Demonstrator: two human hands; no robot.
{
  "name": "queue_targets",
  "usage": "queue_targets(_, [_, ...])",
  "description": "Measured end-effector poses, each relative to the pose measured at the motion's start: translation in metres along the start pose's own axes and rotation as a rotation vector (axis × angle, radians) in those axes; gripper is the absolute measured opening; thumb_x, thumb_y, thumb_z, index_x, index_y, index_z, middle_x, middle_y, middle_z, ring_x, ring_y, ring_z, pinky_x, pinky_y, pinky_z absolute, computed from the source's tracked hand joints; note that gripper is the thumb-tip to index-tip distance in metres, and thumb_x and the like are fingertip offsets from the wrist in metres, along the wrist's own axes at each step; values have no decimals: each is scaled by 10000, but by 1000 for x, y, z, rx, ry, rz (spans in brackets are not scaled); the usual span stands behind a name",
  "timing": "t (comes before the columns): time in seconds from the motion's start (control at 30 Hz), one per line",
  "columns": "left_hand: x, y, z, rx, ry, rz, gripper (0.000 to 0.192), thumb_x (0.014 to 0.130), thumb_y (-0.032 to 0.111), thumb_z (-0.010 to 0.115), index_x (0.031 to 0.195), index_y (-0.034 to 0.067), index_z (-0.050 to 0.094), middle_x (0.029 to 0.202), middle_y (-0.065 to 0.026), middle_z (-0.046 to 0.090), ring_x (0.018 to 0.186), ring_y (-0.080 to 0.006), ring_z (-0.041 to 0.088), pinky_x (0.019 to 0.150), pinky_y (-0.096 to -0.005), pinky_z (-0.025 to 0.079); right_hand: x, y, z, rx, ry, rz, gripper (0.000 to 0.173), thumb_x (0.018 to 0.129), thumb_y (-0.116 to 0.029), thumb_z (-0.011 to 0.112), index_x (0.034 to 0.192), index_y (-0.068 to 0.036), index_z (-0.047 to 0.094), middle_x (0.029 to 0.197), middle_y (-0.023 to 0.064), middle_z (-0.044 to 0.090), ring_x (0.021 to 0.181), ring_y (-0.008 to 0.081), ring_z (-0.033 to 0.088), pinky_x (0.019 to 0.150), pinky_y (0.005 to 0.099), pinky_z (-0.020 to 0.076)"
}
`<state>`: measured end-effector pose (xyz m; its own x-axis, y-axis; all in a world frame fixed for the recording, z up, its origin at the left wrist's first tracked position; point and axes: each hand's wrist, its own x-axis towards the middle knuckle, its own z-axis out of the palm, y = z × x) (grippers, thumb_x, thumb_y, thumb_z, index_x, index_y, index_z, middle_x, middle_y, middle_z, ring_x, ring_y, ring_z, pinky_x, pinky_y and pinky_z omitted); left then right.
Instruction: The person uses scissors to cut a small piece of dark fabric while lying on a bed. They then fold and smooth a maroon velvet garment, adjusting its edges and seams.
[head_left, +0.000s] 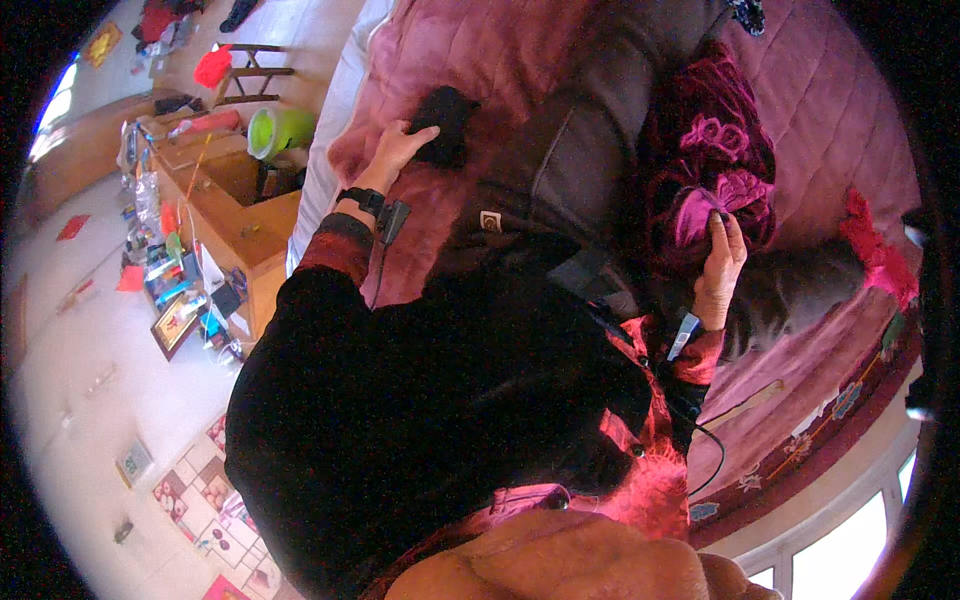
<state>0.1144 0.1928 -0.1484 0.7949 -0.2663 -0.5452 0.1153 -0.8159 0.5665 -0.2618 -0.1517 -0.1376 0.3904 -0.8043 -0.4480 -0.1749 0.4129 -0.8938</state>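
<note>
My left hand (399, 150) is at the near edge of a small black fuzzy piece (444, 127), perhaps cloth, lying on the pink quilted bedspread (420, 49). Its thumb and a finger are apart; whether they grip the piece is not clear. With thumb and fingertips, my right hand (724, 259) pinches the pink lining at the edge of a dark magenta velvet item (694, 97). That item has pink looped trim and a pink ruffle, and rests between my dark-trousered legs (589, 142). Part of it is in shadow.
Left of the bed stand a wooden desk (255, 232) with cluttered small items, a lime-green bin (279, 133) and a wooden chair or stool frame (259, 73). A red fluffy item (877, 247) lies by my foot at the right. A thin black cable (721, 457) loops near my right sleeve.
</note>
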Motion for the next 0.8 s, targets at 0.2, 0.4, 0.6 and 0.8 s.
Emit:
queue_targets(0.2, [3,38,25,-250,-161,18,468,801,277,806,1129,-25,661,1026,-57,687,916,-162,635,817,-311,503,2,6,-4,56,-22,33,277,944,-124,639,1172,32,646,1080,38,666,973,130,586,911,254,442])
queue_targets(0.4, [-6,124,16,-698,-235,378,356,863,153,742,1166,-12,653,1067,-39,684,960,-140,629,894,-297,493,5,14,-8,-44,-3,-15,322,943,-158,636,1165,76,632,1076,75,671,1002,163,606,916,264,447])
queue_targets(0.6, [-22,201,21,-735,-249,650,330,881,95,703,1188,-16,651,1089,-34,679,971,-120,615,912,-291,478,1,8,-9,77,-84,13,115,941,-160,639,988,-57,661,928,-45,629,870,75,539,811,232,425])
queue_targets(0.8, [-19,230,24,-659,-267,533,358,901,196,678,1172,-35,644,1073,-43,672,940,-136,618,862,-308,504,-4,4,0,145,-55,0,105,922,-138,664,984,-54,672,916,-36,635,844,87,547,778,242,432])
